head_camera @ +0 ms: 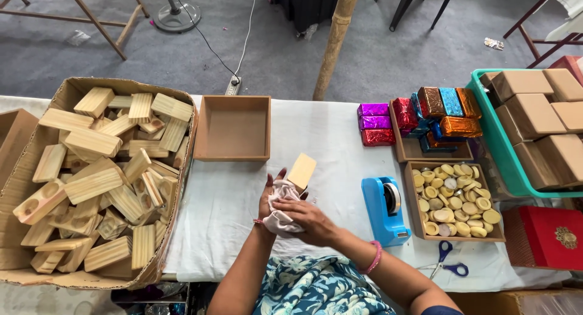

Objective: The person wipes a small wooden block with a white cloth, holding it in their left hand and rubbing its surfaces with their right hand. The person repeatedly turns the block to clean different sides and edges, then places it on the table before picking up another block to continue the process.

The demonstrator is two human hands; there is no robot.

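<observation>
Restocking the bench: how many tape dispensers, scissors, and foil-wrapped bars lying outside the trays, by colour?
Blue plastic tape dispenser: 1
Blue-handled metal scissors: 1
Purple foil-wrapped bars: 2
Red foil-wrapped bar: 1
Total: 5

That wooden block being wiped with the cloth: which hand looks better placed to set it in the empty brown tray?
Probably the left hand: it grips the wooden block, nearer the empty tray. The right hand is on the cloth.
</observation>
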